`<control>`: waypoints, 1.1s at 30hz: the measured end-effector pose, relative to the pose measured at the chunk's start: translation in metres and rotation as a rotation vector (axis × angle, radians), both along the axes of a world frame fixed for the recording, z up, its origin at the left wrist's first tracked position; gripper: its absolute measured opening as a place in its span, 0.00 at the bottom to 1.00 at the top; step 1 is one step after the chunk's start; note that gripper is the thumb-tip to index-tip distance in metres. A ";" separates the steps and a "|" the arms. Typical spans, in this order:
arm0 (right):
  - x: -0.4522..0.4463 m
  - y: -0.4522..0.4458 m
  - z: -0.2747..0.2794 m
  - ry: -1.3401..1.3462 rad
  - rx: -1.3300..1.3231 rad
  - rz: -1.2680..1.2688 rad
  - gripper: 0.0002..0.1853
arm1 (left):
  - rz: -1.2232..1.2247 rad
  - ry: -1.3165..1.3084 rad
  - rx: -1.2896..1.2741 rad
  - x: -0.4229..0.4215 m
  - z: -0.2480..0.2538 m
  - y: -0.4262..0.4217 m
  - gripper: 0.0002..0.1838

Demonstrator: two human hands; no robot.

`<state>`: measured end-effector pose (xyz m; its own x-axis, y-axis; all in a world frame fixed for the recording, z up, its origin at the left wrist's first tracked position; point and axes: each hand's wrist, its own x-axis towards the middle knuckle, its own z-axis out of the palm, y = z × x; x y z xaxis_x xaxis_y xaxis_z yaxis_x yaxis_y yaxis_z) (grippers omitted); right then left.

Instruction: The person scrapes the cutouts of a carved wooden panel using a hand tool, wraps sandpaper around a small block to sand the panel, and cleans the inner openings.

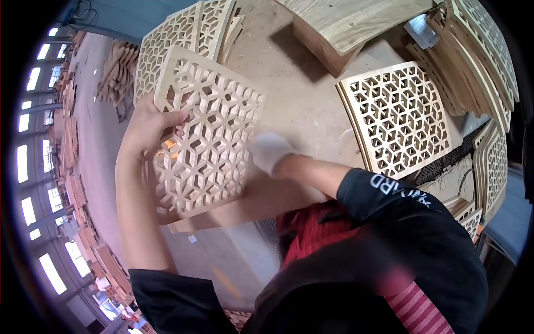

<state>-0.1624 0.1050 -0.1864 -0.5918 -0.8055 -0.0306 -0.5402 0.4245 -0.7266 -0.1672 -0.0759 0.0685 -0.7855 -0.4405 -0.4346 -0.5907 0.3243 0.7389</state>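
A light wooden lattice panel (214, 119) stands tilted over the left part of the workbench. My bare left hand (154, 123) grips its left edge, with the thumb on the face and fingers seen through the openings. My right hand (271, 152), in a white glove, is at the panel's right edge; it is blurred, and its fingers cannot be made out. Right of it, a stack of similar lattice panels (397, 117) lies on the workbench (300, 106).
More lattice panels (172, 47) stand at the back left. A wooden board on a block (345, 25) is at the back. Stacked panels (467, 61) fill the right side. A wood pile (118, 72) stands on the floor at left.
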 end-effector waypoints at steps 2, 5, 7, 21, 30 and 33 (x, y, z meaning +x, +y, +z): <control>0.006 0.009 0.001 0.073 -0.062 -0.042 0.09 | -0.056 -0.039 -0.054 -0.002 -0.002 -0.006 0.17; 0.014 0.007 -0.008 0.113 -0.094 -0.058 0.09 | -0.036 -0.006 -0.040 -0.001 0.001 0.006 0.18; 0.013 0.003 -0.011 0.120 -0.097 -0.065 0.09 | -0.068 -0.015 -0.091 -0.002 0.003 0.007 0.18; 0.008 0.013 0.026 0.071 0.112 0.059 0.07 | -0.101 0.062 -0.161 0.003 0.013 0.038 0.14; 0.025 0.030 0.015 -0.041 -0.013 -0.126 0.12 | -0.150 0.032 -0.190 0.001 0.010 0.036 0.12; 0.017 0.030 -0.003 0.182 -0.162 -0.009 0.19 | -0.134 0.060 -0.121 0.002 0.008 0.036 0.12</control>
<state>-0.1459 0.1354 -0.1898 -0.5827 -0.7861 0.2061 -0.6654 0.3159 -0.6764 -0.1653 -0.0401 0.0766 -0.8639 -0.3760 -0.3351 -0.4917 0.4859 0.7226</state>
